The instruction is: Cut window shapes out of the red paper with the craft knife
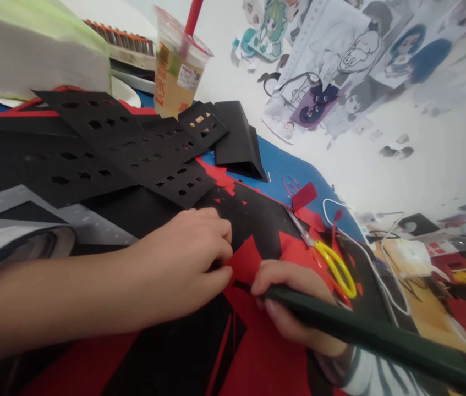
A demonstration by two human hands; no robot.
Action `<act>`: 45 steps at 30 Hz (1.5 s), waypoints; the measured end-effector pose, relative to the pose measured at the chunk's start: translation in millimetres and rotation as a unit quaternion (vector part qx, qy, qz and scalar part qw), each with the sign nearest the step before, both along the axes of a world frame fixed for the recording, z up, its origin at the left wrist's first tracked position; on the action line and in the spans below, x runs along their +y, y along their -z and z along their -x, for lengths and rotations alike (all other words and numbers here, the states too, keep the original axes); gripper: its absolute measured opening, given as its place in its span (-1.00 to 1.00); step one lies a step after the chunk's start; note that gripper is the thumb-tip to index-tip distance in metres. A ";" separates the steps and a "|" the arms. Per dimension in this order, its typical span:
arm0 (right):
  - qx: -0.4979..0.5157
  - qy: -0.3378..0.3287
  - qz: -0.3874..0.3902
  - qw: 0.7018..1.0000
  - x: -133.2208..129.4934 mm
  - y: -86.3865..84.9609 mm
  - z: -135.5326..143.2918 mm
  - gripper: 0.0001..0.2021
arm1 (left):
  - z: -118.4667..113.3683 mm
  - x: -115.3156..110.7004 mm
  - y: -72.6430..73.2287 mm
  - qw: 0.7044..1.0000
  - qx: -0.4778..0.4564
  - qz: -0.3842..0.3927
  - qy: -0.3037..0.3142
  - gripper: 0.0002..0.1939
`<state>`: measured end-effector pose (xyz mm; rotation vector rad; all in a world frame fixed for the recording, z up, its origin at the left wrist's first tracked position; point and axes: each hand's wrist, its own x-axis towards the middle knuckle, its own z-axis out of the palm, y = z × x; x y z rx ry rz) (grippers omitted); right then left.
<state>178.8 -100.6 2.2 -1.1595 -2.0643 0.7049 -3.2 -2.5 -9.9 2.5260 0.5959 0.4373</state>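
Note:
Red paper (249, 261) lies under both hands on a black mat (175, 352). My left hand (187, 253) rests at its left edge, fingers curled and thumb tip touching the paper; the undersides of the fingers are hidden. My right hand (294, 302) is closed around a long dark green pen-shaped tool (340, 324). The tool's dark, narrow tip meets the red paper between the hands; whether it is a blade or a pencil point I cannot tell. Scissors (334, 267) with yellow and orange handles lie just beyond my right hand.
Black card sheets with cut-out shapes (121, 137) lie at the left, near a grey set square (92, 220). A cup with a red straw (179, 71) stands behind. Folded black card (236, 132), red scraps and a white cable (365, 242) lie farther back. Drawings (335, 49) cover the wall.

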 end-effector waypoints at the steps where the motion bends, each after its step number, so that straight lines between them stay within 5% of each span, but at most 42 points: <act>1: 0.021 0.007 0.011 1.000 -1.1 1.9 -1.0 -0.69 | 0.1 -0.1 0.0 1.000 0.001 0.004 -0.002 -0.76; 33: -0.034 -0.003 -0.037 0.999 2.3 0.1 2.9 -0.71 | -1.2 0.7 -2.6 1.000 -0.008 0.019 0.001 -0.75; 38: 0.093 0.104 0.031 0.990 -6.4 2.6 5.5 -0.74 | -0.4 0.7 -3.6 0.999 0.000 0.033 -0.005 -0.77; 45: 0.053 0.205 -0.031 0.977 -13.9 14.2 15.8 -0.77 | 0.8 -2.4 -0.8 0.999 -0.025 0.020 -0.017 -0.81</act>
